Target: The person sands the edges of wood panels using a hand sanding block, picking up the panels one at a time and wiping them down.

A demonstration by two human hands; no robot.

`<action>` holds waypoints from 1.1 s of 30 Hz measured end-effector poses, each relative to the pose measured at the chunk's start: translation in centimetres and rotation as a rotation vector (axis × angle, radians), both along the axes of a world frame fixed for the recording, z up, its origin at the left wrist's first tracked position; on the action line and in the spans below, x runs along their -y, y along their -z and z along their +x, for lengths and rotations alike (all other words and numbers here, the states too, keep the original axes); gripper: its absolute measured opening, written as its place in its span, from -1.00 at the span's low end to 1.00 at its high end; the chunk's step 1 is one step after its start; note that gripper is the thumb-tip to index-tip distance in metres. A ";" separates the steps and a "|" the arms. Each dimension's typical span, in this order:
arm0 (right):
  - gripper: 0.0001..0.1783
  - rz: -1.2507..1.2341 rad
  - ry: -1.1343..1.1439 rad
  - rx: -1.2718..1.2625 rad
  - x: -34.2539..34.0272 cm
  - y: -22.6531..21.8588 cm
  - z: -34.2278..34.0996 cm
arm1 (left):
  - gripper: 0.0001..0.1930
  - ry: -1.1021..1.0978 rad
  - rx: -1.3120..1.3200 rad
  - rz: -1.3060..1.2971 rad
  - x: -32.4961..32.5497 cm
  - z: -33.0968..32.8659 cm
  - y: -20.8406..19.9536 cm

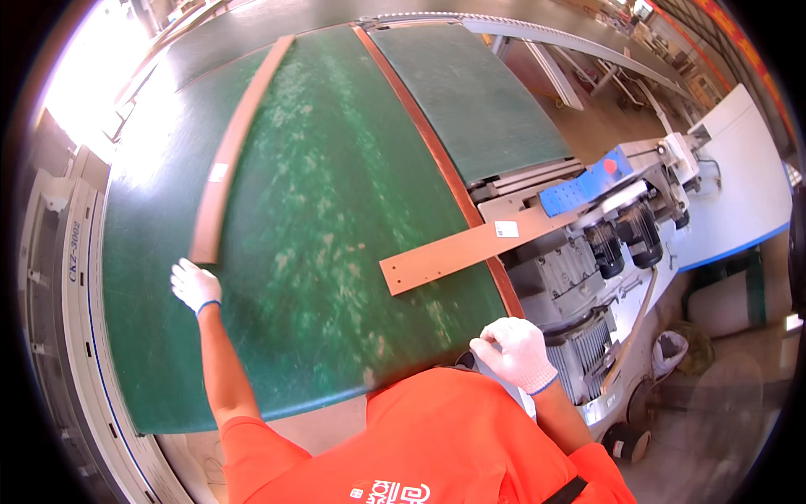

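Note:
My left hand (196,286), in a white knit glove, is at the near end of a long wooden board (225,168) on the green belt (336,193). Its fingers are stretched and apart; whether they touch the board I cannot tell. My right hand (514,353), gloved too, hovers by the belt's near right corner with its fingers curled in and nothing visible in them. In front of it a shorter brown board (445,259) with small drilled holes and a white label sticks out over the belt. The far end of that board goes under the blue part (586,183) of a machine.
A reddish-brown edge strip (428,143) parts the green belt from a second belt (466,92) beyond. Motors (625,239) and a ribbed housing (588,353) stand close on my right. A pale machine cabinet (75,294) borders the left side, and a roller track (537,34) curves across the back.

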State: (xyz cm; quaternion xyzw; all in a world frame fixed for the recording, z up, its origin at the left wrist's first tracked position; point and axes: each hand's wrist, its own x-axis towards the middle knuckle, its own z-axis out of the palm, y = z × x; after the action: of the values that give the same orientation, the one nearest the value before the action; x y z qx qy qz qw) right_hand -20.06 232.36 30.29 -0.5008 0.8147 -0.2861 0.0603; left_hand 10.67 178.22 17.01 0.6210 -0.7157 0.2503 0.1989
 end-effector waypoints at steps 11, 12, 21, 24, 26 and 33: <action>-0.73 -0.099 0.038 0.025 2.7 7.9 -0.7 | -0.02 1.406 -0.100 0.687 -25.1 -23.3 0.7; -0.71 -0.152 0.085 -0.011 3.5 8.7 -0.6 | -0.05 1.393 -0.136 0.750 -25.8 -23.3 0.1; -0.13 0.000 -0.118 -0.257 6.1 14.2 0.5 | -0.05 1.075 0.034 1.153 -34.1 -13.0 -2.6; -0.05 0.026 -0.039 -0.297 3.4 14.9 -3.0 | -0.08 1.019 0.067 1.170 -33.7 -10.8 -3.2; -0.06 0.016 -0.012 -0.332 1.6 16.2 -6.3 | -0.08 1.001 0.081 1.184 -33.1 -9.7 -3.4; -0.04 0.164 0.388 -0.388 -1.0 18.1 -16.3 | -0.06 0.948 0.033 1.337 -30.8 -6.8 -4.8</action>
State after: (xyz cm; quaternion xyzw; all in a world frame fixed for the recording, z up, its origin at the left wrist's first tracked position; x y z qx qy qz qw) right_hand -36.31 233.38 12.23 -0.3744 0.9120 -0.1244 -0.1122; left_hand 3.91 208.99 21.81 0.2361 -0.9030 -0.3310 -0.1392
